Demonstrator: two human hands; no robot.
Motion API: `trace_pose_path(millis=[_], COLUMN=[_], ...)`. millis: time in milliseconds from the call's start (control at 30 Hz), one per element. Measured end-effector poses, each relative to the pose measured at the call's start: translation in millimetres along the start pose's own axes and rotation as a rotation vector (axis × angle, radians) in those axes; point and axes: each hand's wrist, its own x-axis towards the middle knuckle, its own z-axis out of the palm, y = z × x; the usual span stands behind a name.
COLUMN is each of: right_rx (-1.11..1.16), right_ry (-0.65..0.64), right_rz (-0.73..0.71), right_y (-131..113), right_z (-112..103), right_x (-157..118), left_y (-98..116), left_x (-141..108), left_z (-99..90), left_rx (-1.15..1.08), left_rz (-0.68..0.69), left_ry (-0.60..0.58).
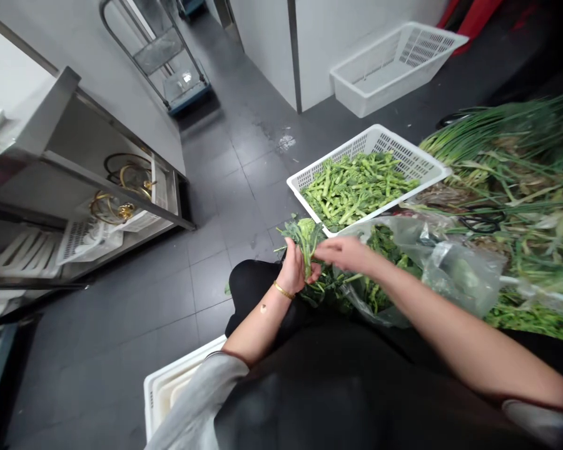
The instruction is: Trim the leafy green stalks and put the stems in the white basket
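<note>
My left hand (294, 270), a gold bracelet at its wrist, is closed around the stem of a leafy green vegetable stalk (306, 230) and holds it upright. Close beside the stalk, my right hand (341, 252) has its fingers pressed together at the leaves; whatever is between its fingertips is hidden. Just beyond both hands stands a white plastic basket (371, 132) with many trimmed green stalks (356, 184) in it. Below my right hand, a clear plastic bag (469, 272) lies open with dark leafy greens (382, 275) in and around its mouth.
Scallions (502, 144) are heaped at the right, with more greens (535, 319) below. Another white basket (366, 103) stands by the wall. At the left are a metal shelf (122, 128) holding coiled hoses and a trolley (187, 97). A white container (152, 400) sits by my left side.
</note>
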Motion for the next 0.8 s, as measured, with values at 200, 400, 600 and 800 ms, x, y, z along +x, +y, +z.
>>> trace_pose_path(millis=[200,400,600,800], right_rx=[0.075,-0.904,-0.81,-0.384], right_ry=[0.02,0.303,-0.085,-0.008], right_rz=[-0.027,-0.528,-0.829,-0.255], right_y=[3.0,-14.4,-16.6,-23.0], right_z=[29.8,38.5,97.6,47.0], right_x=[-18.4,-31.0,-80.0,-41.0], left_y=[-10.6,-18.9,2.8,-11.1], left_x=[-14.7,-30.2,-31.1,-42.2], left_z=[4.7,0.9,-15.4,-6.4], left_rx=[0.113,-0.136,-0.309,-0.034], left_rz=[0.108,0.016,0.163,0.391], left_ry=[0.014,-0.081,0.195,0.144])
